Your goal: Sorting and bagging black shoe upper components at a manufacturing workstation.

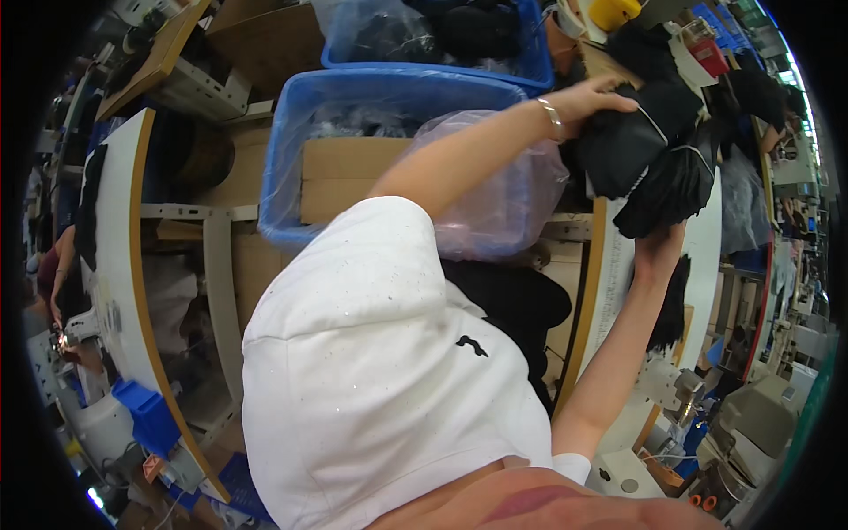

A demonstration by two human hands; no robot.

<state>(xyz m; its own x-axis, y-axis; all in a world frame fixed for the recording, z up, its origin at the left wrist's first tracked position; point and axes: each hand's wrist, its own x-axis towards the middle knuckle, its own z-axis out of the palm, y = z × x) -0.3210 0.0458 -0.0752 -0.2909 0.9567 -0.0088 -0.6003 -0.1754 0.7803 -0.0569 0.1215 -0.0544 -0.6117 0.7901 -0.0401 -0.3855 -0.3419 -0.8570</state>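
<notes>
Bundles of black fabric pieces (629,146), tied with pale string, are held up at the upper right over a white worktop. My left hand (594,99), with a bracelet at its wrist, reaches across and grips the upper left side of the bundles, its thumb lying along the top. From below, my right hand (661,247) holds the lower bundle, whose loose layers fan out (667,190). Most of the right hand's fingers are hidden behind the fabric.
A blue plastic bin (283,132) lined with clear film holds cardboard, with a second blue bin (442,65) behind it. A white worktop (124,230) stands on the left. Sewing equipment (676,389) and more black fabric (673,309) lie to the right. Another person works at far left.
</notes>
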